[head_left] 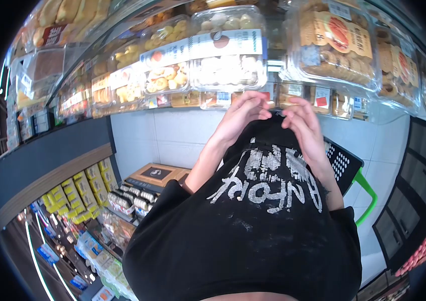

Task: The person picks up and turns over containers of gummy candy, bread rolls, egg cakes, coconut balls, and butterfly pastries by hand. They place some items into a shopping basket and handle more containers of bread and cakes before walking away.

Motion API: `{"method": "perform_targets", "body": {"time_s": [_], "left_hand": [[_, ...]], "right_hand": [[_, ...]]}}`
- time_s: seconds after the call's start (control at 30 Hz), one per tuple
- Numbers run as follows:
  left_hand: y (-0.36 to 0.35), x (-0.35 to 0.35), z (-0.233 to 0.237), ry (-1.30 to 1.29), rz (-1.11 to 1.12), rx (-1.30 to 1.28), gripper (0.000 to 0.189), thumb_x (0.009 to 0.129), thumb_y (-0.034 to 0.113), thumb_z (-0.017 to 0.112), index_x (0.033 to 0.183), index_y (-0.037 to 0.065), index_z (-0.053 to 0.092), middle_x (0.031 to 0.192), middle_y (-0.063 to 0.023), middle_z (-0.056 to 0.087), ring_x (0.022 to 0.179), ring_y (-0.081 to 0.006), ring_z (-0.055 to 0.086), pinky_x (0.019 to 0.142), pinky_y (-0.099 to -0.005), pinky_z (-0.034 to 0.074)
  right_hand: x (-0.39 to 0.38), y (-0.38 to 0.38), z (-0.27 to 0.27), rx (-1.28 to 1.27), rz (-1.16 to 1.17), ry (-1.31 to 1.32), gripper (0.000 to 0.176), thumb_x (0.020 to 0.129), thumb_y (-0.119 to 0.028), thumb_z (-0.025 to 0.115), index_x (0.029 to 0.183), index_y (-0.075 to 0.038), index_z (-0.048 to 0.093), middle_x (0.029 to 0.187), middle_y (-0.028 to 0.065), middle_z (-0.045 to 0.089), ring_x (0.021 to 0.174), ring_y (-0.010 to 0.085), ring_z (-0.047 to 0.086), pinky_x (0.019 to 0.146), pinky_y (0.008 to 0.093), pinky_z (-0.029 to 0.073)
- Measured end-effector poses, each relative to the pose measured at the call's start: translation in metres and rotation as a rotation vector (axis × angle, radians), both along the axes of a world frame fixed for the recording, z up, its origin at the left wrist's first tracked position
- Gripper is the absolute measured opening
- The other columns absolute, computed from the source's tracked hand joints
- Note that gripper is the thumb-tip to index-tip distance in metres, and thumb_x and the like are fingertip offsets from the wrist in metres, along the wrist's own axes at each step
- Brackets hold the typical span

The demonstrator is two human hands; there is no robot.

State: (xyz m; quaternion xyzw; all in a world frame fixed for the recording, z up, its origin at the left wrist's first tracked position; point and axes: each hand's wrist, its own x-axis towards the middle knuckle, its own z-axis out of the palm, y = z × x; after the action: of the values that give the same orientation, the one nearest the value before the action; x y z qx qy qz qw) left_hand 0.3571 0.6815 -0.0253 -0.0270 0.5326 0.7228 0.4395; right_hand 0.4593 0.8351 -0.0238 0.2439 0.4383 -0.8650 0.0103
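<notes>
Your black T-shirt (pixel 253 226), with cracked white lettering that reads upside down from here, fills the near middle of the view. Its far edge is drawn up between your hands. Beyond it, a display shelf (pixel 274 65) runs across the far side, stacked with clear plastic boxes. A box of pale round pastries (pixel 228 50) sits just beyond your fingers, and a box of brown cookies (pixel 335 42) sits to its right. A black shopping basket (pixel 343 163) with a green handle shows at the right, partly behind your forearm. Yellow packets (pixel 75 193) line a low rack at the left. Your left hand (pixel 243 118) and right hand (pixel 303 125) are close together, both pinched shut on the shirt's far edge.
</notes>
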Motion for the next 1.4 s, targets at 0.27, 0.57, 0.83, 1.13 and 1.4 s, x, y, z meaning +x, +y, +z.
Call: {"method": "perform_targets", "body": {"time_s": [0.27, 0.57, 0.83, 1.13, 1.4], "left_hand": [[-0.069, -0.023, 0.001, -0.164, 0.579, 0.071, 0.024, 0.082, 0.021, 0.052, 0.100, 0.005, 0.048, 0.094, -0.0067, 0.050, 0.085, -0.0180, 0.052, 0.083, -0.0332, 0.041], [-0.097, -0.033, 0.004, -0.129, 0.223, 0.061, 0.048, 0.087, 0.041, 0.043, 0.117, 0.003, 0.043, 0.117, -0.0126, 0.047, 0.108, -0.0226, 0.046, 0.094, -0.0374, 0.035], [-0.075, -0.049, 0.007, -0.139, -0.006, -0.027, 0.056, 0.091, 0.040, 0.037, 0.127, -0.002, 0.032, 0.125, -0.0136, 0.043, 0.113, -0.0198, 0.043, 0.095, -0.0325, 0.035], [-0.075, -0.045, 0.027, -0.478, -0.225, 0.252, 0.059, 0.088, 0.044, 0.040, 0.123, -0.004, 0.036, 0.106, -0.0185, 0.053, 0.088, -0.0244, 0.056, 0.074, -0.0336, 0.046], [-0.078, -0.046, -0.021, -1.330, -0.413, 1.117, 0.079, 0.081, 0.061, 0.031, 0.121, -0.007, 0.031, 0.083, -0.0241, 0.049, 0.059, -0.0292, 0.050, 0.047, -0.0377, 0.041]], "right_hand": [[-0.046, -0.028, -0.009, -0.470, 0.139, -0.053, 0.034, 0.087, -0.016, 0.051, 0.117, -0.007, 0.039, 0.101, 0.0072, 0.053, 0.081, 0.0114, 0.053, 0.077, 0.0278, 0.041], [-0.045, -0.044, 0.013, -0.064, -0.097, -0.030, 0.021, 0.082, -0.011, 0.056, 0.100, -0.002, 0.053, 0.102, 0.0026, 0.051, 0.097, 0.0109, 0.049, 0.087, 0.0276, 0.037], [-0.016, -0.081, 0.042, 0.583, -0.076, 0.200, 0.024, 0.072, -0.016, 0.068, 0.075, 0.000, 0.050, 0.112, 0.0123, 0.040, 0.109, 0.0196, 0.041, 0.091, 0.0316, 0.032], [-0.105, -0.041, 0.057, 0.842, -0.429, 0.574, 0.070, 0.081, -0.054, 0.045, 0.122, 0.001, 0.028, 0.117, 0.0203, 0.042, 0.112, 0.0268, 0.042, 0.095, 0.0387, 0.030], [-0.146, -0.053, 0.080, 1.284, -0.049, 0.072, 0.031, 0.087, -0.023, 0.047, 0.099, 0.005, 0.056, 0.086, 0.0179, 0.058, 0.080, 0.0258, 0.056, 0.073, 0.0301, 0.042]]}}
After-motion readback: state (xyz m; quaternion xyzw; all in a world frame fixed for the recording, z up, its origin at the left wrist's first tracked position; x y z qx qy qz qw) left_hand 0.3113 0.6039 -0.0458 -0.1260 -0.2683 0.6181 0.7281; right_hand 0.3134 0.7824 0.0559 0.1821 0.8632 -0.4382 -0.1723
